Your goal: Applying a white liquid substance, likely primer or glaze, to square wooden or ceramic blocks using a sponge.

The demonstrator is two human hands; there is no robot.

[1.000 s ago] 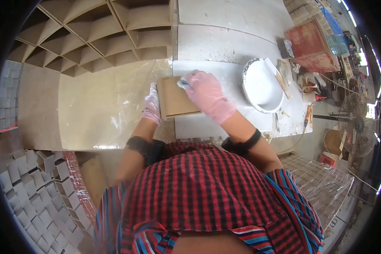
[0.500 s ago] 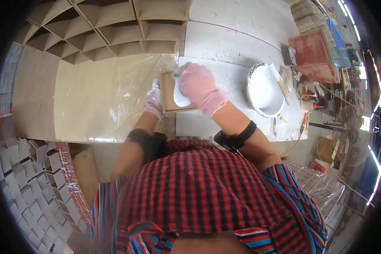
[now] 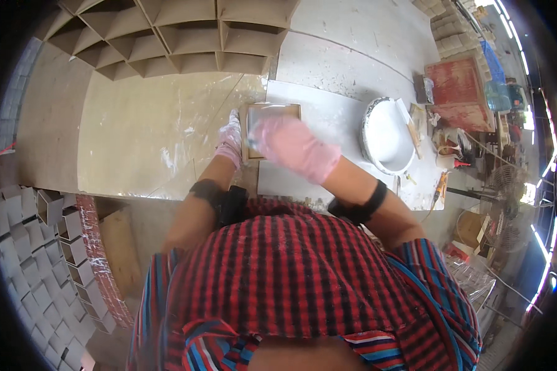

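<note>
A shallow brown open box (image 3: pixel 301 111) lies on the table in front of me, its inside now largely whitish. My left hand (image 3: pixel 229 138), in a pink glove smeared with white, grips the box's left wall, fingers pointing away from me. Over the box's lower part is my right hand (image 3: pixel 291 143), also in a pink glove and blurred by motion. Its fingers are curled closed, and a greyish patch shows by them; what they hold is too smeared to name. To the right stands a round tub (image 3: pixel 385 139) of white paint.
A brown divided rack (image 3: pixel 189 38) of open compartments fills the far left. A flat stick or scraper (image 3: pixel 410 127) rests across the tub's right rim. Beyond stands a red, worn box (image 3: pixel 461 93). Several whitish boxes (image 3: pixel 37 266) are stacked at lower left.
My right hand has swept down and slightly left over the box. The box's inside, brown with a white patch before, now looks mostly whitish. My left hand stays at its left wall.
</note>
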